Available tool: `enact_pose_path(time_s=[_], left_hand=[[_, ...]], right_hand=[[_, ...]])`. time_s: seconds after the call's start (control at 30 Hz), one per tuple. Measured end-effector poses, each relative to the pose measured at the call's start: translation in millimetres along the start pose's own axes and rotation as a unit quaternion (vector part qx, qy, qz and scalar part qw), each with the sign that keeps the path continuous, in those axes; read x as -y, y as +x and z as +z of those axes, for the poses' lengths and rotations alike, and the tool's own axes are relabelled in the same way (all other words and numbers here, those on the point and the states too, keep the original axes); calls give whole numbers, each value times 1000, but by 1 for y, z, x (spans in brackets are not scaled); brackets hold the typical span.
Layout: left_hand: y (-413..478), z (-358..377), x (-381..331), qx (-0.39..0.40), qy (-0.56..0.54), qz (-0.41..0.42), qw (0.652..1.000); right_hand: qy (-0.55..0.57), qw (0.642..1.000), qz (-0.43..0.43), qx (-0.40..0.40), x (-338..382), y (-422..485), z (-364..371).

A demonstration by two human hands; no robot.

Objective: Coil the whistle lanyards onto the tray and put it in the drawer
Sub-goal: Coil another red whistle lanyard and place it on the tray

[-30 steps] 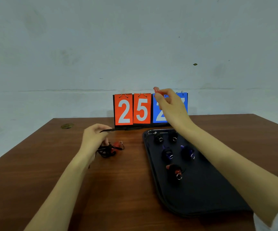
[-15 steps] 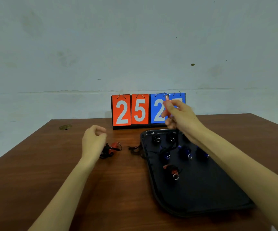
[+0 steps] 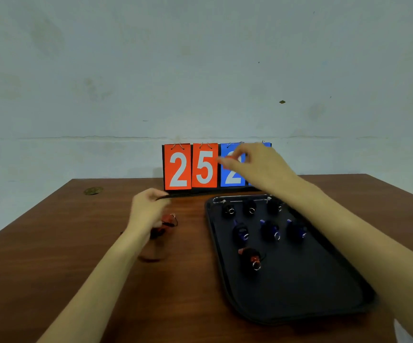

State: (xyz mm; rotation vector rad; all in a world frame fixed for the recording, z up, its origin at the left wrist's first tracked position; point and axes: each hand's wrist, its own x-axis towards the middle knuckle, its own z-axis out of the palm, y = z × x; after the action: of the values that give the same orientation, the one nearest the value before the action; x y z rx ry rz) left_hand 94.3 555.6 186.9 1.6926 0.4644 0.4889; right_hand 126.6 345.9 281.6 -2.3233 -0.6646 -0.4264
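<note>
Right grip (image 3: 257, 167) pinches red whistle (image 3: 228, 159), raised above left grip (image 3: 148, 209) holding lanyard (image 3: 165, 196).

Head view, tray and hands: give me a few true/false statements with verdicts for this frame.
1. The black tray holds seven coiled bundles. True.
2. The right hand lies flat on the tray. False: it is raised in front of the scoreboard and pinches a red whistle.
3. The left hand pinches a black lanyard. True.
4. The scoreboard's red cards read 52. False: they read 25.
5. Every whistle is either on the tray or in a hand. False: a second red whistle lies on the table beside the left hand.
</note>
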Motion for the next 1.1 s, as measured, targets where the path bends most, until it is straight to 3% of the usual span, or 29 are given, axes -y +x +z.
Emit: enact_pose_path(time_s=[0.1, 0.2, 0.27, 0.37, 0.43, 0.53, 0.67, 0.77, 0.93, 1.1], left_hand=[[10, -16, 15, -53, -13, -42, 998], [10, -18, 20, -36, 124, -12, 992], [6, -16, 17, 16, 226, 8, 974], [-2, -6, 11, 92, 412, 59, 905], [-9, 3, 3, 132, 477, 115, 861], [-25, 24, -17, 231, 331, 137, 905], [-40, 52, -23, 268, -14, 54, 962], [-48, 63, -14, 315, -241, 0, 918], [-56, 63, -6, 313, -240, -4, 919], [-62, 64, -6, 304, -206, -14, 930]], right_hand=[[-126, 992, 16, 2, -25, -8, 6], [-130, 991, 30, -2, -38, -12, 4], [-4, 997, 64, 53, -40, -15, 3], [260, 938, 168, 154, -38, -23, 5], [323, 914, 164, 183, -36, -27, 13], [362, 909, 132, 161, -38, -28, 30], [397, 902, 123, 120, -43, -29, 53], [424, 887, 117, 139, -48, -32, 60], [457, 871, 114, 141, -54, -39, 69], [416, 899, 108, 85, -50, -41, 71]])
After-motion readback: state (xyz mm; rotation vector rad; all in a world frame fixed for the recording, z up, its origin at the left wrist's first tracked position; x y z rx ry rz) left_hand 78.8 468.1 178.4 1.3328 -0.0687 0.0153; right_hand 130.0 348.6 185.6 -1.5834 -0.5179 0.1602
